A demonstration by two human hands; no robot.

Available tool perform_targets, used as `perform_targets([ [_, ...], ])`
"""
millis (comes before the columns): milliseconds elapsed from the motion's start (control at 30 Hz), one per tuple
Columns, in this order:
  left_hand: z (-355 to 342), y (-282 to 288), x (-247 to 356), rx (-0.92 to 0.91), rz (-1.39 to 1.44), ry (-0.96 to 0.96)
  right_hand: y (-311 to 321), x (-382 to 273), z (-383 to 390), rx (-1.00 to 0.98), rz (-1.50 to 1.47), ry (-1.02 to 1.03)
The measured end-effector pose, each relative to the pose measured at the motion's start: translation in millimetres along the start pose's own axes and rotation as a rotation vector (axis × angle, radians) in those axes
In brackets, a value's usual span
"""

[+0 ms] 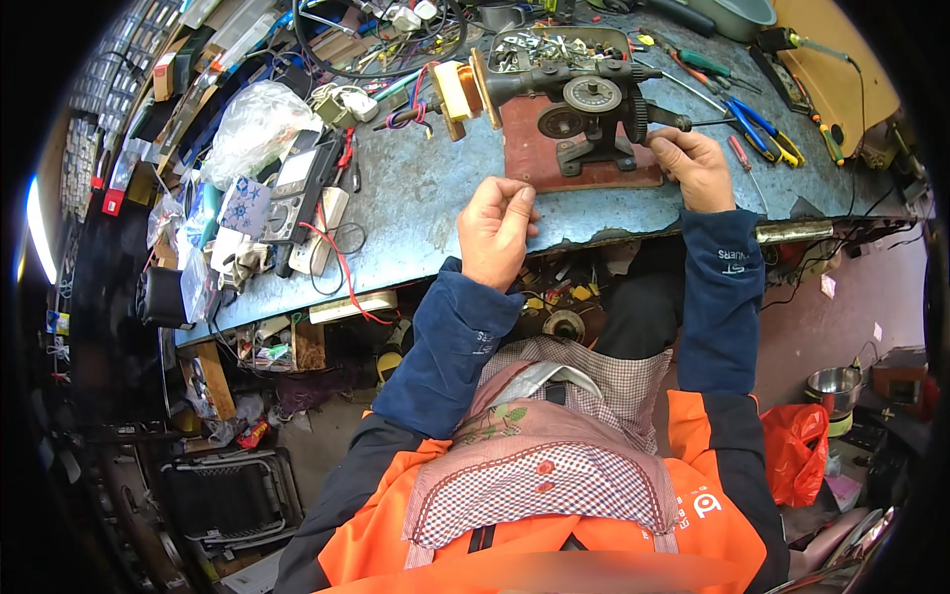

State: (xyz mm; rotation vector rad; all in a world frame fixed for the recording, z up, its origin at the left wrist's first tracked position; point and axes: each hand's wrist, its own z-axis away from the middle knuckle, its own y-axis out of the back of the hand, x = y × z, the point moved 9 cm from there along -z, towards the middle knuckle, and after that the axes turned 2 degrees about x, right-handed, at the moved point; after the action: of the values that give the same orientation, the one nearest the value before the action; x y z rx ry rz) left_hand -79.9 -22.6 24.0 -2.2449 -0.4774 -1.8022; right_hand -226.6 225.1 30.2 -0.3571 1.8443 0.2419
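Observation:
A hand-cranked coil winder [592,111] of dark metal stands on a reddish-brown board [539,148] on the bench. It has two round dials and a gear at its right end. On its shaft, at the left, sits a coil [469,87] with copper-coloured winding, a yellow block and coloured leads. My left hand [498,228] is closed in a pinch by the board's front left corner. My right hand [695,168] pinches beside the gear, below the crank arm [671,120]. Whatever lies between the fingertips of either hand is too small or hidden to make out.
A multimeter [294,183] with red leads lies left on the worn blue bench [416,238], beside a clear plastic bag [259,124]. Behind the winder is a tray of small metal parts [559,45]. Blue-handled pliers [752,131] and screwdrivers lie right. A red bag [795,450] sits lower right.

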Motion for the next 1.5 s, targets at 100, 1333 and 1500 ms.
perform_targets([
  [100, -0.3, 1.1, -1.6, 0.002, 0.012, -0.003, -2.1, -1.5, 1.1, 0.004, -0.019, -0.010],
  [1333, -167.6, 12.6, 101.0, -0.861, -0.391, 0.080, 3.5, 6.3, -5.4, 0.058, -0.070, -0.046],
  [1500, -158.2, 9.2, 106.9, -0.756, -0.300, 0.066, 6.3, 10.9, -6.2, 0.052, -0.075, -0.057],
])
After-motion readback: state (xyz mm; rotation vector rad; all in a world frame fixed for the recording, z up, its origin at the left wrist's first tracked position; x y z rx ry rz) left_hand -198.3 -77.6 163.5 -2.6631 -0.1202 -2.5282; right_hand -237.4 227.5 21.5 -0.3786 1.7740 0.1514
